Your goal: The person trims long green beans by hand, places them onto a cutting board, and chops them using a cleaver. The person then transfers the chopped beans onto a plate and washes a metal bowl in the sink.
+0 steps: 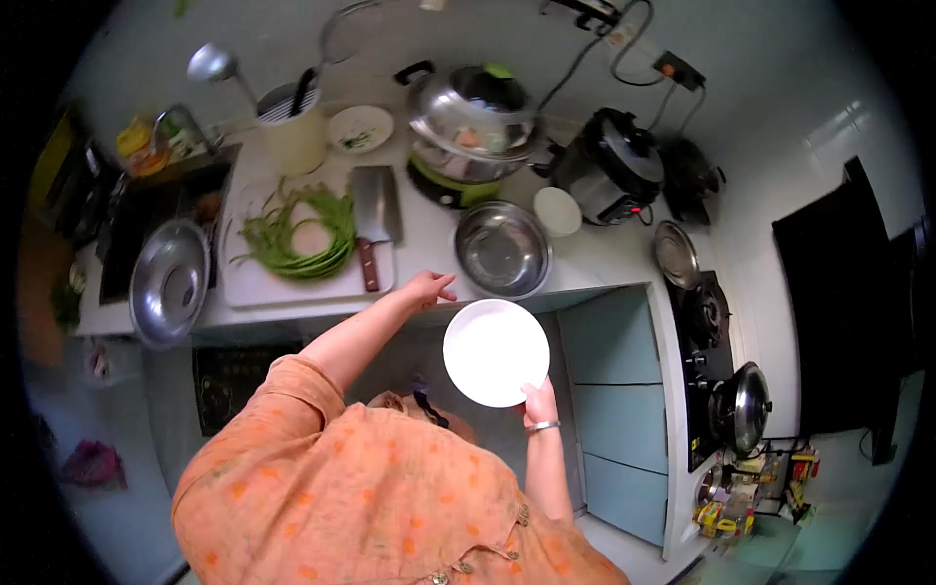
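Note:
My right hand (537,402) grips the lower right rim of a round white plate (496,352), held in front of the counter edge. My left hand (429,290) is at the counter's front edge, holding nothing, with its fingers partly stretched out to the right. Just right of those fingers stands a steel bowl (502,250). Left of the hand lies a cleaver (376,210) with a brown handle, on a white cutting board (255,291). Long green beans (302,239) lie coiled on the same board.
A steel basin (170,278) rests by the sink (122,244). Behind are a small plate (361,129), a lidded steel pot (478,122) and a pressure cooker (609,166). A white bowl (558,212) stands beside the steel bowl. At right is a stove (697,390) with a lidded pan (743,409).

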The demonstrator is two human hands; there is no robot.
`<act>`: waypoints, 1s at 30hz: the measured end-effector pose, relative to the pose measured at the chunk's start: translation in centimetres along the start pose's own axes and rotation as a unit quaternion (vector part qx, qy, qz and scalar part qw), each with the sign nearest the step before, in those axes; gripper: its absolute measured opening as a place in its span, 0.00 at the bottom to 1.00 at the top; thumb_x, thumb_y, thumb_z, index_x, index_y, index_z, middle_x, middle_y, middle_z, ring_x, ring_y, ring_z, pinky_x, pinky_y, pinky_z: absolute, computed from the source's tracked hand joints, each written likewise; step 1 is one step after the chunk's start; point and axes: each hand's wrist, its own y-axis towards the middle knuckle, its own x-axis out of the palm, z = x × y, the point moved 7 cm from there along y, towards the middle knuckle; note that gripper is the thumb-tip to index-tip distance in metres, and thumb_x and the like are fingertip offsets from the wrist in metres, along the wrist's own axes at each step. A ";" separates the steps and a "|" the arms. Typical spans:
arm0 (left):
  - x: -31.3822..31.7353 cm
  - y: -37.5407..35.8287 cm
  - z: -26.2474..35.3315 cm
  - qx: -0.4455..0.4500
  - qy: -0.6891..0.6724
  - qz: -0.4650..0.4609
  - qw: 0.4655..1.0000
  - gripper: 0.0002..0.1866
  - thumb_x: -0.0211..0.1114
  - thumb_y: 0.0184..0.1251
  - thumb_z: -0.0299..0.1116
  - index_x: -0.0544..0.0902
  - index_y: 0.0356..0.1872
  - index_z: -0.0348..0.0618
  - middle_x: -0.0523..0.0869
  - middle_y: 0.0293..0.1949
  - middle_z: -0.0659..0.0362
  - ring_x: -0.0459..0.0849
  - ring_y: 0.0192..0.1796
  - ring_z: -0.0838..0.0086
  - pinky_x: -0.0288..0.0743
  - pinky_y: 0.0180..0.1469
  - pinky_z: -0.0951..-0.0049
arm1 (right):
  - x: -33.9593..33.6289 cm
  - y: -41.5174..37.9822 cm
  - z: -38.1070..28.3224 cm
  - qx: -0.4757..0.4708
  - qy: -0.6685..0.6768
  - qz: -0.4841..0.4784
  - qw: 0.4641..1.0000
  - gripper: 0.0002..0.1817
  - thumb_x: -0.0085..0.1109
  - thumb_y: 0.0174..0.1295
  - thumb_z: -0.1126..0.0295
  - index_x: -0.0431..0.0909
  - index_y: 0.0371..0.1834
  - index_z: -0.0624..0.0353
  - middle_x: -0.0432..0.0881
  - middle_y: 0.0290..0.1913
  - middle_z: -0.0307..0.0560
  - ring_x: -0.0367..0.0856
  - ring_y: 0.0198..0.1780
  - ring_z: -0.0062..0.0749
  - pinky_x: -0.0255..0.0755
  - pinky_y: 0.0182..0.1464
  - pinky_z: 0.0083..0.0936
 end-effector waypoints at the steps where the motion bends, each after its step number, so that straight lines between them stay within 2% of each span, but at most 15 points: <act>1: 0.9 1.2 0.2 -0.020 -0.023 -0.007 1.000 0.25 0.54 0.65 0.49 0.73 0.52 0.39 0.85 0.29 0.57 0.57 0.13 0.83 0.51 0.12 0.77 | -1.4 0.2 -0.4 -0.013 0.007 0.007 1.000 0.30 0.42 0.44 0.85 0.63 0.58 0.69 0.72 0.54 0.51 0.72 0.56 0.39 0.66 0.57 0.30; 2: 1.6 2.3 0.5 -0.016 -0.012 -0.017 1.000 0.25 0.54 0.65 0.49 0.73 0.52 0.39 0.85 0.29 0.57 0.57 0.13 0.83 0.51 0.12 0.77 | -2.9 0.3 -0.7 -0.021 0.014 0.019 1.000 0.30 0.42 0.44 0.85 0.63 0.58 0.69 0.72 0.54 0.51 0.72 0.56 0.39 0.66 0.57 0.30; 4: 2.7 3.4 0.5 -0.058 -0.050 -0.035 0.996 0.18 0.53 0.66 0.45 0.75 0.38 0.36 0.84 0.29 0.54 0.57 0.11 0.82 0.48 0.11 0.77 | -5.8 0.1 -1.9 -0.034 0.025 0.070 0.997 0.30 0.42 0.45 0.85 0.62 0.58 0.69 0.72 0.54 0.51 0.72 0.56 0.39 0.66 0.57 0.30; 5: 3.0 3.7 0.8 -0.057 -0.042 -0.040 0.997 0.18 0.53 0.66 0.45 0.75 0.38 0.36 0.84 0.29 0.54 0.57 0.11 0.82 0.48 0.11 0.77 | -7.1 0.0 -2.3 -0.029 0.052 0.079 0.995 0.27 0.43 0.46 0.85 0.63 0.56 0.71 0.73 0.53 0.50 0.71 0.55 0.35 0.63 0.57 0.25; 7: 3.5 4.1 1.0 -0.068 -0.095 -0.036 0.992 0.14 0.52 0.64 0.39 0.71 0.26 0.37 0.81 0.23 0.53 0.56 0.10 0.81 0.47 0.12 0.77 | -10.0 0.4 -2.1 -0.037 0.062 0.112 0.991 0.29 0.42 0.45 0.85 0.63 0.57 0.69 0.72 0.53 0.50 0.72 0.55 0.37 0.65 0.57 0.28; 11: 3.6 4.3 -0.9 -0.109 -0.006 0.026 0.994 0.12 0.51 0.60 0.34 0.71 0.22 0.36 0.75 0.15 0.56 0.56 0.09 0.79 0.47 0.11 0.75 | -14.6 0.4 -1.8 -0.059 0.082 0.170 0.980 0.29 0.42 0.47 0.84 0.62 0.58 0.67 0.73 0.53 0.51 0.74 0.53 0.40 0.71 0.52 0.32; 14: 7.5 1.1 0.8 -0.123 -0.056 0.004 0.991 0.13 0.51 0.59 0.34 0.71 0.19 0.37 0.68 0.11 0.60 0.56 0.09 0.78 0.46 0.11 0.74 | -16.2 -1.2 -3.5 -0.068 0.106 0.200 0.972 0.27 0.42 0.49 0.83 0.62 0.58 0.66 0.73 0.52 0.52 0.75 0.51 0.41 0.75 0.48 0.34; 16: 11.0 1.3 1.9 -0.104 -0.020 -0.028 0.994 0.14 0.51 0.59 0.34 0.71 0.18 0.37 0.66 0.11 0.60 0.56 0.08 0.77 0.47 0.11 0.74 | -15.8 -3.3 -5.9 0.002 0.154 0.252 0.955 0.26 0.42 0.49 0.83 0.62 0.57 0.66 0.73 0.50 0.51 0.75 0.50 0.37 0.75 0.45 0.28; 17: 12.9 2.6 2.0 -0.096 -0.016 -0.048 0.994 0.13 0.52 0.59 0.34 0.71 0.19 0.38 0.65 0.10 0.61 0.56 0.08 0.77 0.47 0.11 0.73 | -16.7 -3.4 -5.4 -0.018 0.182 0.265 0.947 0.25 0.43 0.50 0.82 0.62 0.57 0.64 0.74 0.48 0.50 0.78 0.44 0.35 0.78 0.34 0.26; 18: 14.8 4.1 2.4 -0.088 -0.013 -0.068 0.994 0.12 0.53 0.59 0.34 0.71 0.19 0.39 0.63 0.09 0.62 0.57 0.08 0.77 0.46 0.11 0.73 | -17.4 -3.5 -4.9 -0.017 0.182 0.265 0.947 0.25 0.43 0.50 0.82 0.62 0.57 0.64 0.74 0.48 0.50 0.78 0.44 0.35 0.78 0.34 0.26; 20: 19.1 5.6 4.8 -0.079 -0.001 -0.115 0.990 0.13 0.53 0.60 0.34 0.70 0.17 0.39 0.63 0.10 0.61 0.57 0.09 0.77 0.47 0.11 0.72 | -19.2 -4.0 -4.7 -0.057 0.191 0.291 0.936 0.24 0.44 0.51 0.82 0.63 0.55 0.63 0.74 0.47 0.49 0.79 0.41 0.33 0.76 0.29 0.23; 22: 22.3 9.0 5.2 -0.067 0.017 -0.090 0.993 0.14 0.53 0.60 0.35 0.71 0.17 0.39 0.64 0.10 0.61 0.58 0.09 0.76 0.48 0.11 0.72 | -19.2 -4.5 -5.3 -0.056 0.175 0.285 0.941 0.24 0.44 0.51 0.81 0.63 0.56 0.62 0.74 0.48 0.48 0.79 0.39 0.31 0.74 0.26 0.21; 24: 24.9 11.7 5.8 -0.073 0.025 -0.075 0.994 0.15 0.51 0.61 0.34 0.75 0.20 0.36 0.73 0.12 0.55 0.60 0.09 0.75 0.51 0.10 0.72 | -19.7 -5.0 -5.1 -0.045 0.159 0.311 0.936 0.24 0.44 0.51 0.81 0.64 0.55 0.62 0.74 0.48 0.48 0.79 0.38 0.30 0.71 0.24 0.19; 29: 27.4 13.5 8.0 -0.061 0.055 -0.047 0.995 0.16 0.51 0.63 0.36 0.76 0.21 0.35 0.74 0.13 0.54 0.59 0.09 0.74 0.52 0.11 0.72 | -19.1 -5.0 -4.2 -0.023 0.184 0.309 0.933 0.27 0.45 0.50 0.81 0.62 0.58 0.65 0.71 0.53 0.52 0.75 0.50 0.41 0.76 0.44 0.33; 30: 27.4 13.3 8.8 -0.050 0.065 -0.030 0.996 0.17 0.51 0.64 0.37 0.77 0.22 0.35 0.74 0.13 0.55 0.59 0.10 0.74 0.52 0.11 0.72 | -19.0 -4.6 -3.9 -0.019 0.178 0.301 0.937 0.27 0.45 0.50 0.81 0.62 0.58 0.65 0.71 0.53 0.52 0.75 0.50 0.41 0.76 0.44 0.33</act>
